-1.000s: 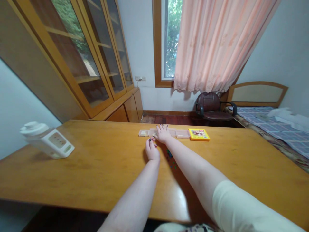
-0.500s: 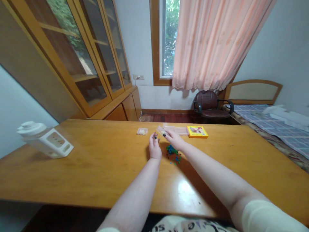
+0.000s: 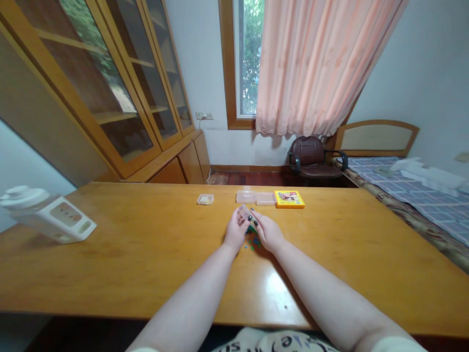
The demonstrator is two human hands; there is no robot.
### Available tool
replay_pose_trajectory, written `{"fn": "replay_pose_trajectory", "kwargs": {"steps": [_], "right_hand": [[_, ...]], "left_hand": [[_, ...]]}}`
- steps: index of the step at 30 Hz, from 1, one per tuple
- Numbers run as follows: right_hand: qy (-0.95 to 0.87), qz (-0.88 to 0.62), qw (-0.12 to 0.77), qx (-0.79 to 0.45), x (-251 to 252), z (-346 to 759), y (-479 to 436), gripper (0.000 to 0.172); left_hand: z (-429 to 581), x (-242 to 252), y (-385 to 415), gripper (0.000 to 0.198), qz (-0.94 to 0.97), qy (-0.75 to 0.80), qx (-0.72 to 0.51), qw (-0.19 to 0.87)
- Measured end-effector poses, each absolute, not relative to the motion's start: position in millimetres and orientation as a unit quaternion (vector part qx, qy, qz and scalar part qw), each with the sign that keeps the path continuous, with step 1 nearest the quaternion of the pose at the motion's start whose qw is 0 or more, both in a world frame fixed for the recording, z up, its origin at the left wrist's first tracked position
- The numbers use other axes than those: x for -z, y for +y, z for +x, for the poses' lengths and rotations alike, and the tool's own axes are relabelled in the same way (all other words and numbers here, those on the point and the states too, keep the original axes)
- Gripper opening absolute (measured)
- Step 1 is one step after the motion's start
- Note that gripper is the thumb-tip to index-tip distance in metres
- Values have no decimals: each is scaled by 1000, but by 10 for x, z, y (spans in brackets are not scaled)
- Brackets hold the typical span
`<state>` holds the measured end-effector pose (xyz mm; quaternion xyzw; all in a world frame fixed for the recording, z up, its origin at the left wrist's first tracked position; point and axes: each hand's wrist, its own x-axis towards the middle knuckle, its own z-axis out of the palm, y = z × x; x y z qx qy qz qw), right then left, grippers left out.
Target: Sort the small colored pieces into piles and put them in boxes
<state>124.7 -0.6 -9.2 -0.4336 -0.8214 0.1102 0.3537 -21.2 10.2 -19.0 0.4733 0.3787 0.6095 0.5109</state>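
Observation:
A small clear plastic box (image 3: 244, 211) is tilted between my two hands, above the middle of the table. My left hand (image 3: 235, 230) is closed around its left side. On the other side, my right hand (image 3: 270, 231) grips it with thumb and fingers, the dark-nailed thumbs close together. What lies inside the box is too small to make out. Just below the hands is a pile of tiny blue and green pieces (image 3: 255, 241), partly covered by the fingers; a few lie scattered toward me.
Beyond my hands lie two clear, shallow plastic trays (image 3: 266, 199) and a yellow box (image 3: 289, 199). A small clear container (image 3: 205, 199) with pale contents sits to their left. A white-lidded jug (image 3: 54, 215) stands at the table's left end. A brown chair (image 3: 314, 159) is behind the wooden table (image 3: 146, 264).
My right hand has brought the clear box nearer, over the pile, and my left hand has closed on it too. The view has turned slightly to the right.

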Motion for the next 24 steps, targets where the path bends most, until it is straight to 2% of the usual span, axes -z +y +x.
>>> {"fn": "replay_pose_trajectory", "kwargs": {"steps": [11, 24], "right_hand": [[-804, -482, 341, -73, 91, 1184, -52, 41], [-737, -534, 409, -64, 202, 1071, -29, 36]], "left_hand": [[-105, 201, 69, 49, 417, 419, -612, 525], [-107, 245, 105, 50, 384, 434, -608, 543]]}}
